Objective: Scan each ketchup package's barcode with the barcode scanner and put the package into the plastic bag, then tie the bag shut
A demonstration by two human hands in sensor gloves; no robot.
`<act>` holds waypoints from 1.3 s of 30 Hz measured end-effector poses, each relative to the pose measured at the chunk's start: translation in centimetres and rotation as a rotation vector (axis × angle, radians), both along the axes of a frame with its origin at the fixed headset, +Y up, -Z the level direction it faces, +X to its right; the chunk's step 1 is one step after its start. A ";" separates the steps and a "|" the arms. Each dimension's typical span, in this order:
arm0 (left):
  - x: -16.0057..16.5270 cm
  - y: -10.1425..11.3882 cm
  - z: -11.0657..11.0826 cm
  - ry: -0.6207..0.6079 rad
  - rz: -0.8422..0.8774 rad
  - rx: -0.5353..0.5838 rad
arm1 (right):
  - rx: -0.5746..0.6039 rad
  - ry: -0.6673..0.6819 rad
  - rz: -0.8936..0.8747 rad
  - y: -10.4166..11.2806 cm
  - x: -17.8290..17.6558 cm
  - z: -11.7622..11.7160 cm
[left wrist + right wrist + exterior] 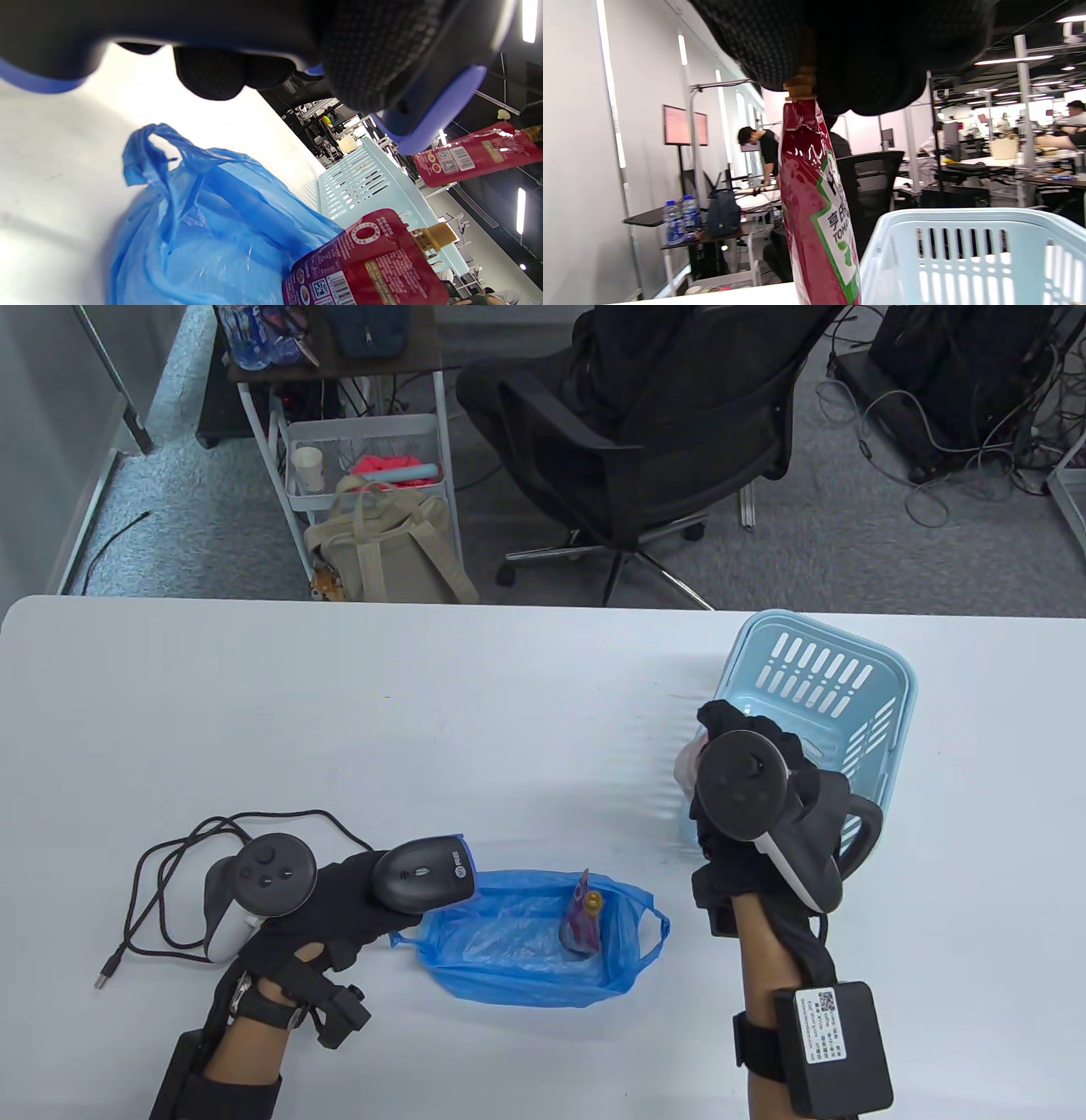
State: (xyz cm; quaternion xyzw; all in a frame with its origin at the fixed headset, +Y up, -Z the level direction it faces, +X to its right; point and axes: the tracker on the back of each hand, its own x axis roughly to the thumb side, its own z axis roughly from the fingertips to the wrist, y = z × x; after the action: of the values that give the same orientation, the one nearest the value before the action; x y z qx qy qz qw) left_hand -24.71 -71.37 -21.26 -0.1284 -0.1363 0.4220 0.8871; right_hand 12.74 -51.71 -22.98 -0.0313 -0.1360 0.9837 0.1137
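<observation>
Ketchup package (pixel 818 203) is held up by the right hand (pixel 755 806), above the bench (pixel 424 712) and just left of the light blue basket (pixel 848 687). In the right wrist view the pouch hangs straight down from its gold cap, which is pinched between the gloved fingers (pixel 763 51); the curl of the fingers is tight around the cap. In the left wrist view the same pouch is seen raised at upper right, barcode side facing the camera.

A second ketchup package (pixel 582 918) is already inside the blue plastic bag (pixel 509 942), propped against the bag's right side with its cap up. The bag lies open on the bench between the two hands, handles loose, not tied.

Barcode scanner (pixel 424 878) is gripped by the left hand (pixel 314 916), fingers wrapped round its handle; the head is pointed right, over the bag's left edge. Whether a finger is on the trigger cannot be told, since the view there is blocked. The scanner cable (pixel 170 882) is looped on the bench left of that hand, plug end lying free.

The basket stands at the bench's right side; its contents are mostly hidden behind the right hand.
</observation>
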 end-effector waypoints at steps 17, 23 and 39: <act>-0.2 0.3 0.1 -0.006 0.029 0.023 | -0.115 0.353 0.040 -2.5 -9.4 1.6; 0.4 0.2 0.2 -0.037 0.016 0.033 | -0.179 0.407 0.060 -4.4 -11.1 2.1; 2.3 -0.2 0.5 -0.114 -0.066 0.022 | -0.239 0.419 0.049 -6.1 -11.5 2.3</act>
State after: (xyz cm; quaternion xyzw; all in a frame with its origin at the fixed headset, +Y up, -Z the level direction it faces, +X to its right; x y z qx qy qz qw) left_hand -22.39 -71.58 -20.78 -0.1467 -0.1872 0.3830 0.8926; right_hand 1.26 -57.79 -20.70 0.1635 0.0071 0.9803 0.1109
